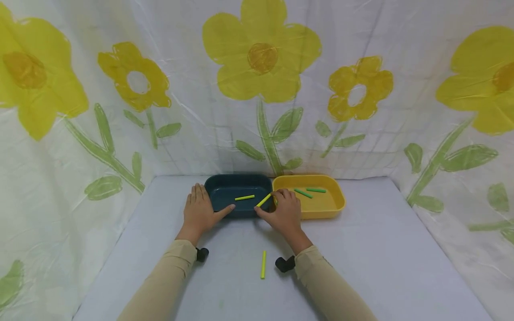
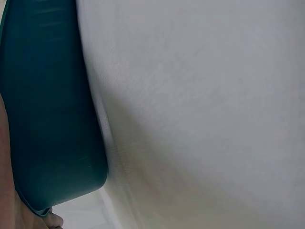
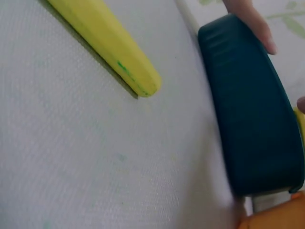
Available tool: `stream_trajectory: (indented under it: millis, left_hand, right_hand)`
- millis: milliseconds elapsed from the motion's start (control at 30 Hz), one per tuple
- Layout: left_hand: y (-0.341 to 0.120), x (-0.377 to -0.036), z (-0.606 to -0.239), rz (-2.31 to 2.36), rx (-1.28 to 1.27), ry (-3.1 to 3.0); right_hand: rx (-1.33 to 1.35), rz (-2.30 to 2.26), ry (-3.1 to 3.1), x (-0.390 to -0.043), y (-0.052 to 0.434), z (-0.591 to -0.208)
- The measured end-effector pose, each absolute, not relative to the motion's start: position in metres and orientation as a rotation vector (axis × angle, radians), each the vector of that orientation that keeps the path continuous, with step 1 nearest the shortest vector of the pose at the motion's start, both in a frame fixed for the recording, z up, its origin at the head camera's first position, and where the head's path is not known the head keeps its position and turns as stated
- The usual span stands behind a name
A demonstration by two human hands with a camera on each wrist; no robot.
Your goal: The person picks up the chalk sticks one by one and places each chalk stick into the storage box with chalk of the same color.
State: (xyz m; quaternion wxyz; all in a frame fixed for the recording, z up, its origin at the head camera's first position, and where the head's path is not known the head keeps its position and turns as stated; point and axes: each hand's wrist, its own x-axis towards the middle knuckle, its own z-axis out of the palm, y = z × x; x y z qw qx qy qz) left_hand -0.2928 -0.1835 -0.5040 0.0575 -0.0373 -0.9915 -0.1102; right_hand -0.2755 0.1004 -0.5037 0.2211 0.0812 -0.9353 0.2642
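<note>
Flowered backdrop appears only overhead, where right hand (image 1: 283, 210) pinches yellow stick (image 1: 263, 200), left hand (image 1: 199, 209) flat against teal tray (image 1: 238, 185).

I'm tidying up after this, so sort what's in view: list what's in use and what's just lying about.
In use:
right hand pinching a yellow stick
left hand resting on the dark tray
yellow stick inside that tray

Lying about:
yellow tray with two green sticks
loose yellow stick on the table
flowered cloth

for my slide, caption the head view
Right hand holds a yellow stick over the teal tray; left hand steadies it.
</note>
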Motion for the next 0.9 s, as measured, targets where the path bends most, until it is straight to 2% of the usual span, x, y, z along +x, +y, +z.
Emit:
stream_trajectory:
  millis: [467,900]
  left_hand:
    - [-0.182,-0.29,-0.501,-0.341,-0.121,-2.997]
    - [-0.183,-0.293,-0.505,-0.324,-0.105,-2.994]
  right_hand:
    - [0.23,0.671,-2.619,-0.282,0.102,-0.507]
    - [0.336,0.585,-2.581,-0.269,0.109,-0.502]
